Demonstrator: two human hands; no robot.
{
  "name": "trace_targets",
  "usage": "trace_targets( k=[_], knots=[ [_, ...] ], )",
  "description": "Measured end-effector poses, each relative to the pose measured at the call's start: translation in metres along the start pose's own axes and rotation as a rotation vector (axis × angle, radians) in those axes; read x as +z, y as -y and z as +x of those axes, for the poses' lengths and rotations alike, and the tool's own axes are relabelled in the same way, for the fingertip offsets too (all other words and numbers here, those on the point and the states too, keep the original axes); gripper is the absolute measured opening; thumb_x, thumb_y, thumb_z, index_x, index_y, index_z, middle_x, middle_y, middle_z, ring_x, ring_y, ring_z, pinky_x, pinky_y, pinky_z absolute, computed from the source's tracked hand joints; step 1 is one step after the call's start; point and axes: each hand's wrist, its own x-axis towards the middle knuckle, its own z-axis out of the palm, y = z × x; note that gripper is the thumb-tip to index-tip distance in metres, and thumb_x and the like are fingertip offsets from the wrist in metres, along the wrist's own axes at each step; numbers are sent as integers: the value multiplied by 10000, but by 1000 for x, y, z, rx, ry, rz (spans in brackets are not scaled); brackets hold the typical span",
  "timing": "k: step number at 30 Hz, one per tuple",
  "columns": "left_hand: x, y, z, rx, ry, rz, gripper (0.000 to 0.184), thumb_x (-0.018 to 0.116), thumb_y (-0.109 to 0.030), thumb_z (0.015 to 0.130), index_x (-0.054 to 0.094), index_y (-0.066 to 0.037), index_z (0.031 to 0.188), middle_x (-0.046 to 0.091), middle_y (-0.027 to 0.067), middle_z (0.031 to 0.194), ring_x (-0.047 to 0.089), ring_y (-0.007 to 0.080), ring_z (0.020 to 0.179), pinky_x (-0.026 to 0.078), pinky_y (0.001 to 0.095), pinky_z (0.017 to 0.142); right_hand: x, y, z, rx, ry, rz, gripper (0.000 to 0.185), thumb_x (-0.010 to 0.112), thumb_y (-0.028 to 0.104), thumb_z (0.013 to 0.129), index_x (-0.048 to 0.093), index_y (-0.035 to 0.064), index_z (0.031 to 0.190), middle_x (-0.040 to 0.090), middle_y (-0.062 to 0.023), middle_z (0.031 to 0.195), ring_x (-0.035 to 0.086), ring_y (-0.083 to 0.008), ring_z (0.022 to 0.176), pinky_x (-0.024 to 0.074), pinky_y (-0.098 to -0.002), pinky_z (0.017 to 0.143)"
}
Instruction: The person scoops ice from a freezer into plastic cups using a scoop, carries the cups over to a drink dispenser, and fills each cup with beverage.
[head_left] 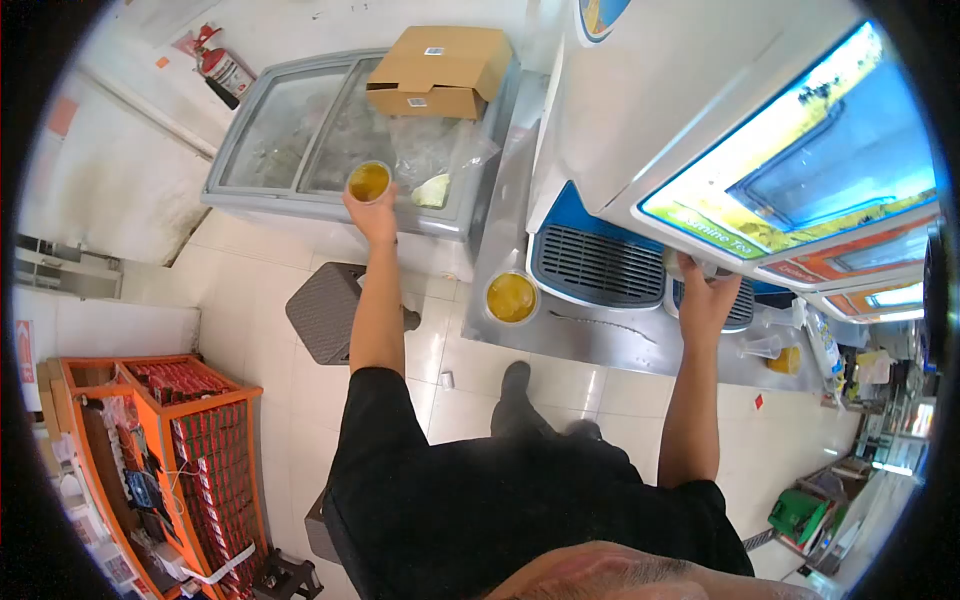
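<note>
My left hand (373,214) is wrapped round a clear cup of yellow drink (369,181), held out at the edge of the glass-topped chest freezer (330,206). My right hand (707,295) reaches under the front of the drink dispenser (620,150), above the drip trays. Its fingers are closed round what looks like a clear cup (673,263), mostly hidden by the hand and the machine. Between my hands, another cup of yellow drink (511,297) stands on the steel counter (590,335), beside the slatted drip tray (600,266).
A cardboard box (440,68) and clear plastic lie on the freezer. Farther right on the counter are clear cups (762,347) and a yellow-filled cup (784,360). A brown stool (325,312) and an orange rack (200,400) stand to my left; a fire extinguisher (224,70) is on the wall.
</note>
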Motion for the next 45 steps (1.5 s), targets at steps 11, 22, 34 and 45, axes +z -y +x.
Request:
trace_targets(
  k=[11, 22, 34, 45],
  knots=[
    [31, 13, 32, -18, 4, 81, 776, 911, -57, 715, 471, 65, 1342, 578, 184, 1285, 589, 299, 1180, 462, 389, 1062, -11, -29, 4, -78, 100, -95, 456, 706, -55, 874, 542, -90, 1298, 649, -131, 1241, 619, -187, 1096, 493, -327, 978],
    [-73, -40, -94, -102, -62, -10, 780, 760, 30, 858, 304, 41, 1490, 455, 221, 1478, 518, 286, 1331, 421, 398, 1123, 3, -24, 15, -241, 12, 79, 787, 856, 86, 797, 380, -84, 1399, 597, -210, 1297, 583, -281, 1198, 430, -387, 1062],
    [-283, -178, -605, -378, -476, 435, 496, 663, 11, 908, 485, -35, 1369, 690, 108, 1113, 666, 173, 976, 570, 317, 859, 8, -32, 38, -655, 111, -133, 317, 791, 285, 871, 722, 1, 993, 762, -142, 968, 730, -308, 821, 576, -460, 774],
    [-140, -232, -988, -812, -1312, 467, 417, 656, -7, 896, 517, -22, 1289, 695, 98, 989, 668, 144, 854, 559, 303, 805, 105, -75, 126, -647, 72, -641, 697, 863, 428, 639, 641, -7, 1136, 742, -227, 1018, 731, -418, 914, 586, -581, 770]
  ],
)
